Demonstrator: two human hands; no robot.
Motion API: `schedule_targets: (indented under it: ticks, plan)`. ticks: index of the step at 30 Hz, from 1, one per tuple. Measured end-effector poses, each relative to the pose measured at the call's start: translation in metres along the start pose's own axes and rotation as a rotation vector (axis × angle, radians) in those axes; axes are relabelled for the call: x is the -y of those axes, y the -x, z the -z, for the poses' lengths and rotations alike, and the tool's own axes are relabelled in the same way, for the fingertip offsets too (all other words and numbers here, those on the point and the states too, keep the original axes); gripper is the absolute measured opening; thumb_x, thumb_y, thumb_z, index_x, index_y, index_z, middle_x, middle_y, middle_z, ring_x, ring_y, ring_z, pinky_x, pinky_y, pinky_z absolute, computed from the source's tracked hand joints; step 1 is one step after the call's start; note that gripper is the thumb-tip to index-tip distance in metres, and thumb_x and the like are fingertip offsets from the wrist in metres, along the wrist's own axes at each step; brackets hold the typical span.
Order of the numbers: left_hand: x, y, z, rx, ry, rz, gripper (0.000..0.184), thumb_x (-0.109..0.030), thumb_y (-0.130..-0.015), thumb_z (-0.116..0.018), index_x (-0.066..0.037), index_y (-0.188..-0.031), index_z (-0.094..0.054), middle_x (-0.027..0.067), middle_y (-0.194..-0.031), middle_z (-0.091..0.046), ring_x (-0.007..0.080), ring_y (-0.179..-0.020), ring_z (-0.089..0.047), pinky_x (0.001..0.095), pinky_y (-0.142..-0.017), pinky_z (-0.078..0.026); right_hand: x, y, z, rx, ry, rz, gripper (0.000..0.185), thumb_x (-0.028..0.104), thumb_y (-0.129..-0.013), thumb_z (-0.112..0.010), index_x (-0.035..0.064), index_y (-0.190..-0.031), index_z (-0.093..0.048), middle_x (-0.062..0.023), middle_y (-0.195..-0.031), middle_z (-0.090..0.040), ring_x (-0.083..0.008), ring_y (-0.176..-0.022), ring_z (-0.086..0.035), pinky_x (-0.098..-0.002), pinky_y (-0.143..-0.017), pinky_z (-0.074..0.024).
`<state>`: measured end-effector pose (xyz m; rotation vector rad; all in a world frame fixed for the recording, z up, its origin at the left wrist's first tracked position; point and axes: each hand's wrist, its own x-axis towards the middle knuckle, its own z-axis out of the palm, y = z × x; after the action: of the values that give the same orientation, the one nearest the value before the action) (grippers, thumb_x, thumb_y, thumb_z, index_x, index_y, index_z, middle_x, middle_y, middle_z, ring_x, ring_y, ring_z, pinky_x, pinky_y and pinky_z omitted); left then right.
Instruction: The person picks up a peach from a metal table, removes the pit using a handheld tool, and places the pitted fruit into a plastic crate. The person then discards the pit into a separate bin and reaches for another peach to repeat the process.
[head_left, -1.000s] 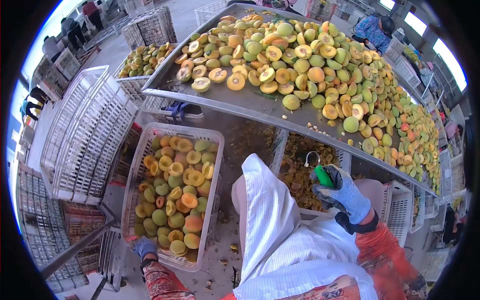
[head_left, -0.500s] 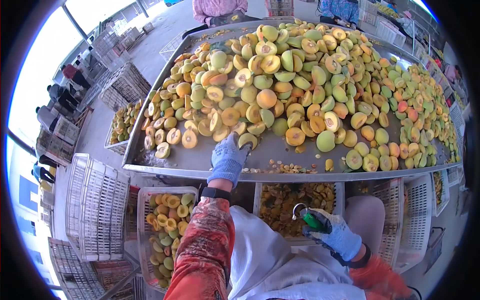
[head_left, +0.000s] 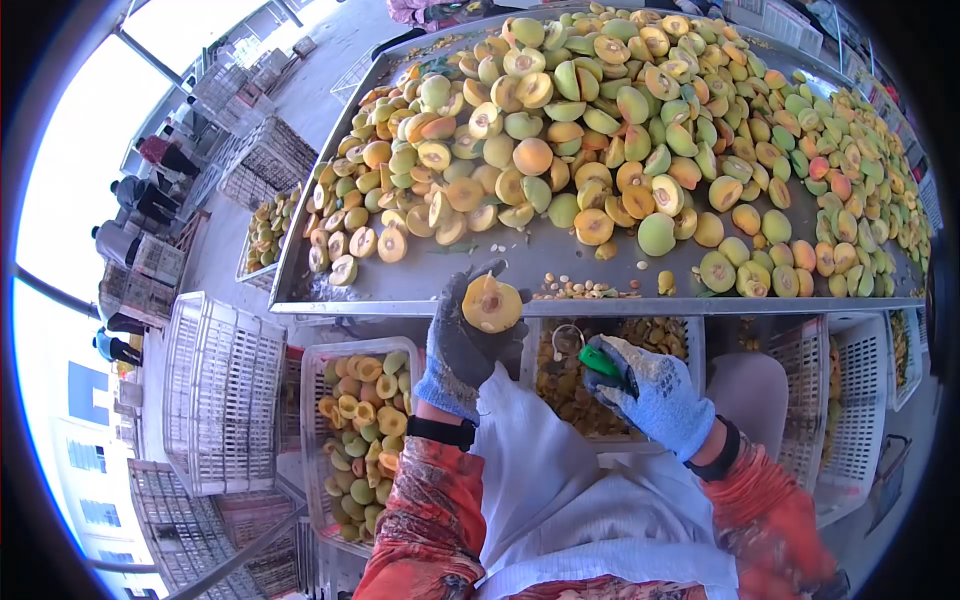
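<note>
While L hand (head_left: pixel 458 345) holds fruit (head_left: pixel 491 304), R hand (head_left: pixel 660 393)'s tool (head_left: pixel 600 361) points fwd-L

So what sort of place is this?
Probably a fruit-processing shed: there's a metal table heaped with halved fruit, stacked white crates beside it, and a green-handled tool in your right hand.

Blue gloves (head_left: pixel 672 398) with dark grey palms are worn, black bands (head_left: pixel 441 431) at their cuffs; red patterned sleeves (head_left: pixel 437 515) are covered partly by a white apron (head_left: pixel 590 500).
</note>
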<state>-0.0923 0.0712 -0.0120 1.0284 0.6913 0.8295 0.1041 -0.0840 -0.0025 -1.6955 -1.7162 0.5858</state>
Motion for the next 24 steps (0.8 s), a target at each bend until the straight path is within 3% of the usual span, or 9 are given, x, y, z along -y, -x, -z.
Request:
schedule_targets:
  ticks: [1, 5, 13, 15, 17, 18, 19, 21, 24]
  plan:
    - [0.005, 0.011, -0.002, -0.006, 0.465, 0.223, 0.047, -0.034, -0.086, -0.055, -0.005, -0.122, -0.047, 0.0142, -0.102, -0.057, 0.0242, -0.079, -0.061, 0.0329, -0.057, -0.052, 0.010, -0.004, -0.004, -0.033, 0.013, 0.077, 0.051, 0.019, -0.074, -0.069, 0.0044, -0.119, -0.049, -0.0166, -0.098, -0.062, -0.0323, -0.087, -0.062, -0.0362, -0.074, -0.0500]
    - [-0.002, 0.059, -0.028, 0.013, -0.431, -0.310, 0.046, -0.040, -0.088, -0.050, -0.008, -0.121, -0.049, 0.0122, -0.095, -0.058, 0.0194, -0.070, -0.059, 0.0308, -0.056, -0.051, 0.048, -0.006, -0.015, -0.114, 0.042, 0.196, 0.041, 0.028, -0.075, -0.068, 0.0054, -0.107, -0.057, -0.0152, -0.078, -0.063, -0.0301, -0.068, -0.062, -0.0368, -0.059, -0.0497]
    - [-0.007, 0.093, -0.015, -0.150, -0.858, -0.562, 0.030, -0.008, -0.080, -0.056, 0.000, -0.109, -0.055, 0.0125, -0.093, -0.059, 0.0188, -0.073, -0.059, 0.0297, -0.063, -0.049, 0.073, 0.006, -0.020, -0.049, 0.149, 0.279, 0.037, 0.035, -0.079, -0.063, 0.0060, -0.102, -0.057, -0.0150, -0.070, -0.062, -0.0310, -0.062, -0.061, -0.0390, -0.054, -0.0472]
    - [-0.012, 0.101, -0.024, -0.211, -0.348, -0.103, 0.037, -0.002, -0.073, -0.059, 0.001, -0.110, -0.055, 0.0145, -0.102, -0.059, 0.0253, -0.092, -0.057, 0.0311, -0.078, -0.048, 0.082, 0.008, -0.020, 0.088, 0.179, 0.148, 0.035, 0.034, -0.081, -0.061, 0.0074, -0.103, -0.056, -0.0154, -0.068, -0.061, -0.0328, -0.062, -0.061, -0.0394, -0.056, -0.0470]
    - [0.006, 0.107, -0.028, -0.341, -0.607, -0.617, 0.036, -0.008, -0.074, -0.060, -0.004, -0.109, -0.058, 0.0123, -0.104, -0.059, 0.0219, -0.071, -0.061, 0.0289, -0.060, -0.049, 0.066, 0.014, -0.036, 0.127, -0.077, 0.103, 0.030, 0.022, -0.084, -0.058, 0.0043, -0.107, -0.054, -0.0167, -0.073, -0.062, -0.0315, -0.062, -0.061, -0.0379, -0.056, -0.0471]
    - [-0.036, 0.121, -0.047, -0.374, -0.195, -0.005, 0.036, -0.012, -0.074, -0.061, -0.006, -0.109, -0.058, 0.0121, -0.102, -0.060, 0.0199, -0.064, -0.060, 0.0301, -0.053, -0.047, 0.074, 0.017, -0.042, 0.063, -0.382, 0.187, 0.028, 0.018, -0.086, -0.054, 0.0016, -0.109, -0.052, -0.0142, -0.075, -0.060, -0.0242, -0.061, -0.060, -0.0351, -0.055, -0.0462]
    - [-0.025, 0.124, -0.039, -0.350, -0.793, -0.330, 0.030, -0.016, -0.081, -0.056, -0.006, -0.110, -0.058, 0.0114, -0.099, -0.062, 0.0175, -0.066, -0.061, 0.0310, -0.056, -0.048, 0.079, 0.026, -0.041, 0.190, -0.613, -0.223, 0.027, 0.017, -0.087, -0.053, 0.0000, -0.108, -0.052, -0.0083, -0.077, -0.058, -0.0179, -0.063, -0.056, -0.0305, -0.057, -0.0450]
    - [-0.030, 0.127, -0.040, -0.326, -0.541, -0.212, 0.029, -0.012, -0.091, -0.048, 0.000, -0.116, -0.053, 0.0061, -0.105, -0.059, 0.0130, -0.091, -0.054, 0.0252, -0.083, -0.043, 0.063, 0.032, -0.052, 0.085, -1.173, -0.621, 0.034, 0.011, -0.087, -0.053, 0.0002, -0.119, -0.048, -0.0042, -0.100, -0.058, -0.0116, -0.082, -0.056, -0.0222, -0.073, -0.0452]
    - [0.001, 0.104, -0.046, -0.341, 0.085, -0.380, 0.037, -0.010, -0.090, -0.047, -0.001, -0.126, -0.045, 0.0079, -0.117, -0.055, 0.0144, -0.102, -0.053, 0.0245, -0.091, -0.039, 0.060, 0.021, -0.054, 0.020, -0.429, -0.102, 0.035, 0.010, -0.087, -0.054, 0.0004, -0.120, -0.047, -0.0039, -0.099, -0.057, -0.0090, -0.082, -0.055, -0.0203, -0.074, -0.0454]
